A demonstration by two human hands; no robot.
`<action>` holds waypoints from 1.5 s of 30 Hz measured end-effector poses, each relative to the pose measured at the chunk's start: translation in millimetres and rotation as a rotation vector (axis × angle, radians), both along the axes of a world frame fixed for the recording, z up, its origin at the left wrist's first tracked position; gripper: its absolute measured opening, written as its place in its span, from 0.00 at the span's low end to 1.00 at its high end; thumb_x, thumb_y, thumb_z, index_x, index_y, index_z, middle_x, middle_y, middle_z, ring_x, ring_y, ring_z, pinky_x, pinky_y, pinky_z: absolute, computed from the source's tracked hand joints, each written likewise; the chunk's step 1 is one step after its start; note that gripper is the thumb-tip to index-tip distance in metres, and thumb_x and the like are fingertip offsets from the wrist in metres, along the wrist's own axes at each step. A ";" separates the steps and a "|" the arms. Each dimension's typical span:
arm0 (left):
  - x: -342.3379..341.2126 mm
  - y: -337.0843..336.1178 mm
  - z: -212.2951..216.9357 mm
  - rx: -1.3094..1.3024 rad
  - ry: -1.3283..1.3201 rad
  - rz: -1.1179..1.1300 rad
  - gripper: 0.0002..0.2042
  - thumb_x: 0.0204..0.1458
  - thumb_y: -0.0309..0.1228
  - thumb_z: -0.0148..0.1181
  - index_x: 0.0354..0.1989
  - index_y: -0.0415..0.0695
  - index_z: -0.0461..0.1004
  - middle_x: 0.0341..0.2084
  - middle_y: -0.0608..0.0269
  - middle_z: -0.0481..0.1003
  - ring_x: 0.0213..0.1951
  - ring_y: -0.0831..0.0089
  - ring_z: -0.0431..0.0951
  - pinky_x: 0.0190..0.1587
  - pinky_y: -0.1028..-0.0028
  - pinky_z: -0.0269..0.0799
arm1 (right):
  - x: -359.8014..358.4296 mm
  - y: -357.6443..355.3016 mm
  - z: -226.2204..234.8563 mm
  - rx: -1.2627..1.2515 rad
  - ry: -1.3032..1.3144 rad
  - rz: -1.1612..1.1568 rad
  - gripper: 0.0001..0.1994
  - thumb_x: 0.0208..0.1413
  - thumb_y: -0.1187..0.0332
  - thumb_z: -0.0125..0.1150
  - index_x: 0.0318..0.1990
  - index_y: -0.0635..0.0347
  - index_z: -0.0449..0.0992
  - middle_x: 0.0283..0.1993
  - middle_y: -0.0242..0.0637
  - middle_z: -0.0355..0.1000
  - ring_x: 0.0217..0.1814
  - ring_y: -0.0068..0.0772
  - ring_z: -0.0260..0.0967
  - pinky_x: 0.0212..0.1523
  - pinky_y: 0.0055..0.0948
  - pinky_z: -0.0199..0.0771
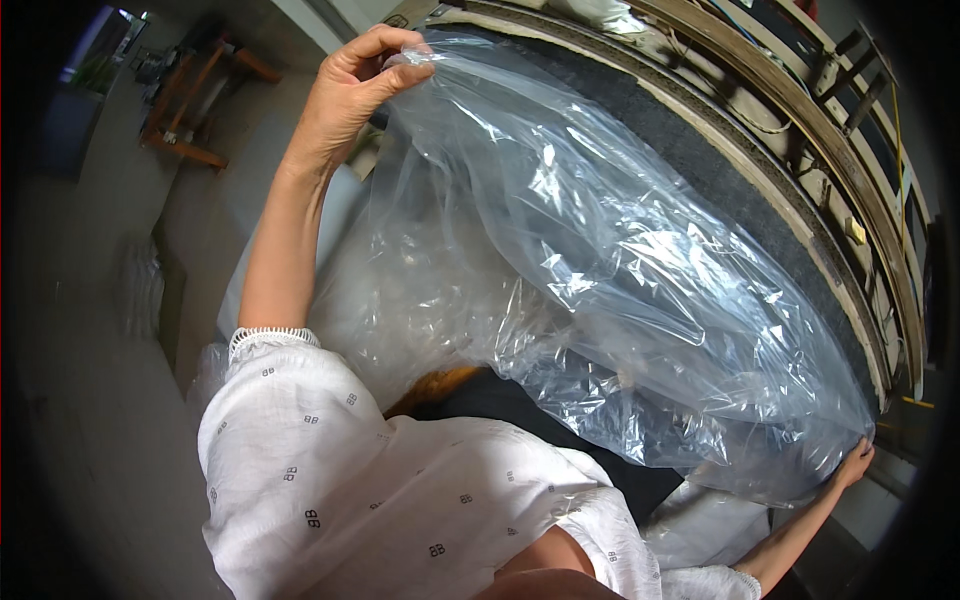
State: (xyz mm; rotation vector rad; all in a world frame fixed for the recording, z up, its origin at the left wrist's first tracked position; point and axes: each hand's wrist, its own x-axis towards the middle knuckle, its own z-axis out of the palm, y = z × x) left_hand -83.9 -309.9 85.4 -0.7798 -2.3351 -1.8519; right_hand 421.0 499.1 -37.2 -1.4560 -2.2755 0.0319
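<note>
A large, clear plastic sheet or bag (600, 230) is stretched between my two hands, wrinkled and shiny. My left hand (365, 85) pinches its upper left corner between thumb and fingers, with the arm raised. Far off to the right, my right hand (855, 463) grips the opposite edge, its fingers closed on the plastic. The sheet's far side lies over a dark grey, felt-like work surface (690, 130). Its near side hangs down in loose folds in front of my white printed top, over my dark trousers.
Beyond the dark surface runs a machine with long wooden and metal rails (760, 75). White material (600, 14) lies at its back. An orange metal frame (190, 110) stands on the floor at the far left. More clear plastic (143, 285) lies on the left.
</note>
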 end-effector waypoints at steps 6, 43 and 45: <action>49.4 -0.8 14.1 -0.113 0.046 -0.070 0.08 0.43 0.24 0.63 0.32 0.42 0.74 0.30 0.72 0.66 0.35 0.83 0.66 0.39 0.83 0.61 | -141.3 -236.3 107.8 0.270 0.429 0.487 0.15 0.60 0.64 0.47 0.48 0.66 0.69 0.47 0.42 0.68 0.48 0.34 0.64 0.52 0.31 0.61; 135.9 -14.3 -51.2 0.303 -0.521 -0.137 0.09 0.57 0.36 0.51 0.34 0.44 0.72 0.24 0.74 0.68 0.18 0.92 0.58 0.17 0.89 0.53 | -262.4 -600.8 72.9 -1.391 0.599 1.241 0.04 0.45 0.72 0.64 0.28 0.61 0.76 0.25 0.26 0.71 0.26 0.13 0.63 0.28 0.14 0.61; 131.5 -8.0 -48.9 0.341 -0.576 -0.196 0.11 0.59 0.37 0.47 0.37 0.42 0.70 0.25 0.73 0.69 0.19 0.89 0.63 0.20 0.90 0.58 | -257.0 -589.5 71.6 -1.392 0.624 1.210 0.04 0.45 0.73 0.64 0.28 0.61 0.76 0.26 0.27 0.71 0.26 0.15 0.63 0.28 0.15 0.61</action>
